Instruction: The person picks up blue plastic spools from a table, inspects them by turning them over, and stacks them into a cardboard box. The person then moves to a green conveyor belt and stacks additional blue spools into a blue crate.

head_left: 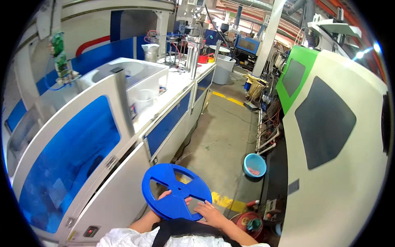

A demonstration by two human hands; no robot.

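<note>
A blue plastic reel (179,190), a flat disc with cut-out windows and a small centre hole, is held tilted in front of my waist. My left hand (164,195) is closed on it from the left and below; the thumb shows at one window and fingertips near another. At the reel's lower right edge lies my right hand (210,213), its fingers stretched out and apart, touching or just beside the rim. The reel's underside and part of the left palm are hidden.
On the left stands a white machine with a blue-windowed door (74,164) and worktop. A cream and green machine (329,123) lines the right. Beside it sit a light-blue basin (254,165) holding pink pieces and a red round container (249,226). A grey bin (223,70) stands farther down the aisle.
</note>
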